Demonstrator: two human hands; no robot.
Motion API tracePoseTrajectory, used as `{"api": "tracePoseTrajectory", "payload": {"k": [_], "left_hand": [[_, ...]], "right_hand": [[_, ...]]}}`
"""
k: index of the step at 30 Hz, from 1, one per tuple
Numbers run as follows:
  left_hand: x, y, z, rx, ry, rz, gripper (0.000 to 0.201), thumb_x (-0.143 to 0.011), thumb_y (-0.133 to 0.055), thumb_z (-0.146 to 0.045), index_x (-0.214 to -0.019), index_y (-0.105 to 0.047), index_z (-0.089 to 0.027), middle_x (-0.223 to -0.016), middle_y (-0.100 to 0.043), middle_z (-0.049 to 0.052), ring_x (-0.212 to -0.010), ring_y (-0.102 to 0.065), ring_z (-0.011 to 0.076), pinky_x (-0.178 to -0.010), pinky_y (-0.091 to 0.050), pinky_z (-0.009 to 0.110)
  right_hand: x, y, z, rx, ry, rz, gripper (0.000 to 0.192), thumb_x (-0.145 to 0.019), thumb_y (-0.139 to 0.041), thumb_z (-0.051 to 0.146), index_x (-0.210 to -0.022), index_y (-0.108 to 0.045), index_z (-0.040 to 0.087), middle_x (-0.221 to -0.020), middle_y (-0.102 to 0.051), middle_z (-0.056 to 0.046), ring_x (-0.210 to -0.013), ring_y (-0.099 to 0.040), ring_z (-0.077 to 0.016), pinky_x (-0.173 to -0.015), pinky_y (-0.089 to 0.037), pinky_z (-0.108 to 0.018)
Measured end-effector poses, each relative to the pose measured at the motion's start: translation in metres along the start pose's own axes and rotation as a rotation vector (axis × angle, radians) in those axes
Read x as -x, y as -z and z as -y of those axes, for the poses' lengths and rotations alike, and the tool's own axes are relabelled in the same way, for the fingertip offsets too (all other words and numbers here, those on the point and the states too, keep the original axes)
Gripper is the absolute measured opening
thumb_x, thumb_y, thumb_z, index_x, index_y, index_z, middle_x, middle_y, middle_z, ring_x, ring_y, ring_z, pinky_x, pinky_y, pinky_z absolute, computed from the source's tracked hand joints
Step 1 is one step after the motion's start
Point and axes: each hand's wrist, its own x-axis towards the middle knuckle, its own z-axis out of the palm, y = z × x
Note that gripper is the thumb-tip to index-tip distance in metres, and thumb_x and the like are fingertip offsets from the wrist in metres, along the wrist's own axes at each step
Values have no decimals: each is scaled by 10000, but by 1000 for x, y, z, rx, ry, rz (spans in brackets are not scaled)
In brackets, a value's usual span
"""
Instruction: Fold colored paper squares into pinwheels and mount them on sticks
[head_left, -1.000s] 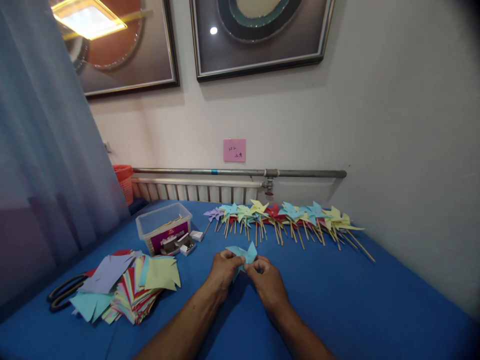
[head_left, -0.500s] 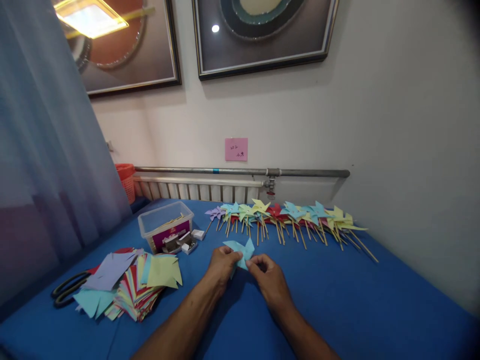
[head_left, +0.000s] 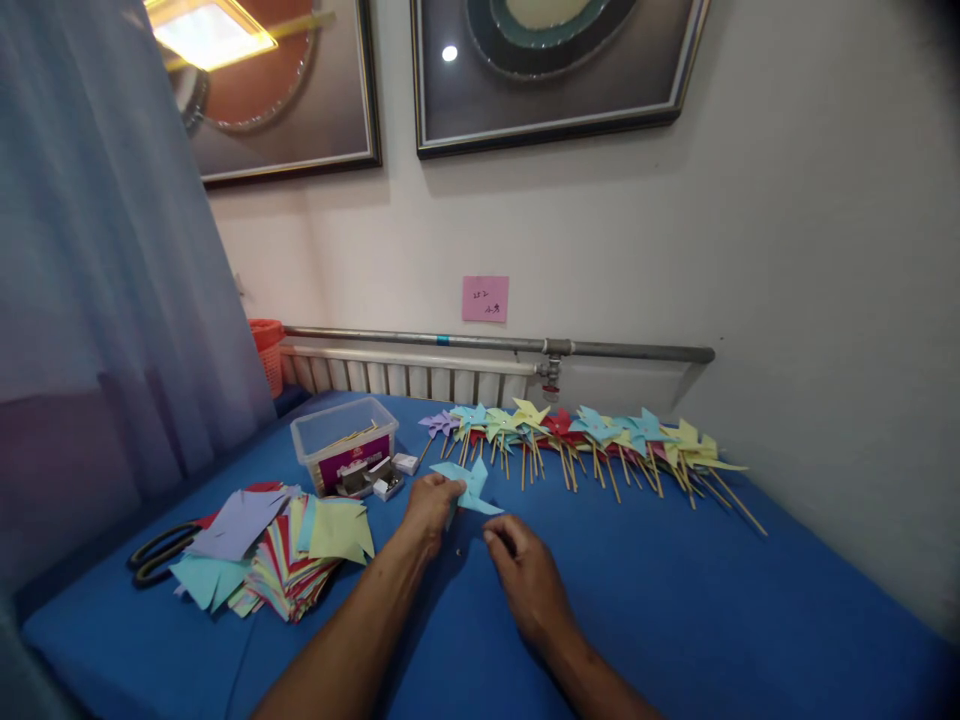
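Note:
My left hand (head_left: 433,505) pinches a light blue paper pinwheel (head_left: 474,486) without a stick, its blades folded toward the middle. Apart from it, to the lower right, is my right hand (head_left: 529,575), fingers curled and thumb close to the index finger. Whether anything sits between those fingertips I cannot make out. A tiny shiny piece (head_left: 459,552) shows against the blue cloth between my hands, too small to name. Small open boxes (head_left: 388,482) with little metal pieces stand beyond my left hand.
Finished pinwheels (head_left: 592,427) on sticks lie in a row at the back. A clear plastic tub (head_left: 307,437) holds wooden sticks. Cut paper squares (head_left: 289,560) are piled at left by black-handled scissors (head_left: 161,553). A blue cloth (head_left: 675,620) covers the table. Pipes (head_left: 637,351) run along the wall.
My right hand has come off the pinwheel and moved slightly down and right. My left hand has shifted the pinwheel a little left and up. The tiny shiny piece now shows between the hands.

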Motion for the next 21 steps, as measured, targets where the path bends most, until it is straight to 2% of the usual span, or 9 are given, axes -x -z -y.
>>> {"api": "tracePoseTrajectory", "payload": {"k": [2,4,7,8,10,15,21], "left_hand": [[2,-2,1,24,6,33,219,-659,-726,-257,-624,-521,-190,-523,-526,-37,-458,-462,106,-507,-370,242],[5,-4,1,25,7,86,254,-628,-744,-264,-612,-502,-191,-515,-509,-43,-453,-465,104,-510,-386,244],[12,-8,3,-27,7,208,261,-607,-755,-290,-605,-519,-178,-508,-519,-30,-446,-455,100,-486,-358,238],[14,-10,4,-54,5,240,258,-608,-755,-297,-605,-529,-173,-505,-523,-26,-443,-448,97,-475,-339,234],[18,-14,7,-110,-3,271,248,-613,-754,-304,-606,-548,-166,-497,-523,-25,-435,-424,88,-461,-304,229],[21,-21,12,-173,-16,270,251,-608,-758,-319,-597,-561,-164,-497,-524,-29,-440,-408,80,-462,-279,225],[25,-22,13,-184,-3,247,259,-595,-749,-332,-598,-542,-176,-481,-516,-37,-438,-414,84,-453,-281,226]], "right_hand": [[-7,4,-4,-218,-174,-121,285,-832,-624,505,-849,-669,223,-763,-669,-19,-714,-617,-205,-670,-450,-306],[-14,12,-5,-499,-331,-168,384,-757,-697,591,-845,-653,220,-814,-699,-29,-716,-639,-200,-658,-473,-302],[-17,23,0,-763,-430,-11,421,-694,-791,572,-868,-668,209,-875,-740,-45,-805,-683,-209,-703,-503,-299],[-16,25,3,-785,-429,50,404,-690,-813,537,-880,-678,207,-874,-750,-45,-824,-690,-210,-720,-508,-298],[-13,25,9,-792,-429,82,370,-666,-847,459,-888,-694,205,-844,-760,-34,-800,-694,-206,-705,-506,-286],[-9,15,8,-775,-392,-4,349,-648,-844,406,-888,-729,180,-795,-761,-40,-740,-683,-209,-658,-506,-280],[-12,11,-7,-678,-332,-28,327,-669,-799,448,-837,-744,174,-726,-747,-31,-613,-627,-180,-581,-468,-276]]}}
